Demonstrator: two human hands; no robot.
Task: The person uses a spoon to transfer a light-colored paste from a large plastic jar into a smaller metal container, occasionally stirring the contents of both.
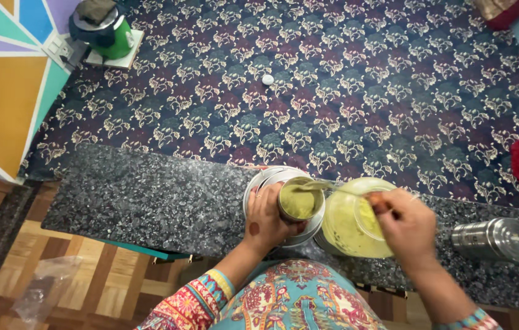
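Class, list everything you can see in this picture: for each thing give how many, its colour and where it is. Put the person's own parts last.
Steel cup of green powder: one, silver, on the plates, held by the left hand.
Steel plates: a stack, silver, on the counter.
Spoon: one, metal, over the cup.
Plastic jar: one, yellowish, right of the cup.
Steel tin: one, silver, counter's right end.
Granite counter: one, speckled grey.
Floral carpet: one, dark.
Green container: one, top left.
White cap: one, on the carpet.
Left hand: grips the cup.
Right hand: holds the spoon.
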